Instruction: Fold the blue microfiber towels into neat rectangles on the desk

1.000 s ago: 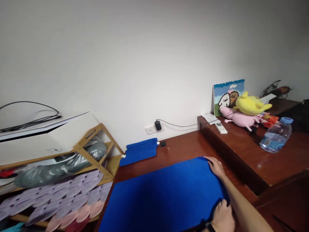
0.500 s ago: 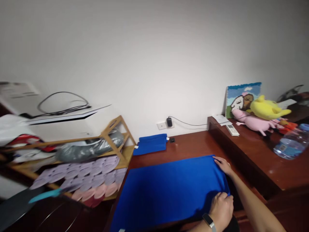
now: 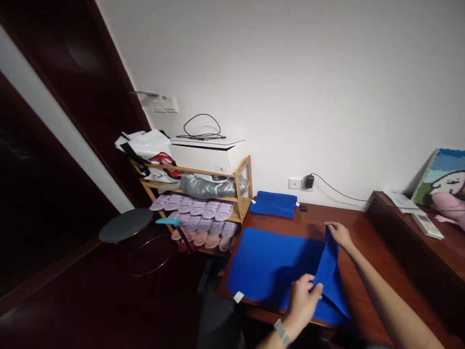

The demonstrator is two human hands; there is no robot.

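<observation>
Being pinched by the left hand (image 3: pixel 304 296) and right hand (image 3: pixel 340 235), a raised flap near the right end of the blue cloth (image 3: pixel 269 257) is stood up; the rest is spread on the brown table (image 3: pixel 323 219), lower right of frame. Both hands are closed on fabric, thumbs against fingers. If the flap is pulled unevenly, it could be skewed or creased; if one pinch is loosened, that corner could be dropped crooked. By a tug, the whole cloth could be dragged. Farther out, a folded blue cloth (image 3: pixel 274 204) is seen behind. Versus half a second ago, the right end is lifted, not laid flat; the view is swung left, so more stool (image 3: pixel 127 224) is shown and the water bottle is lost.
</observation>
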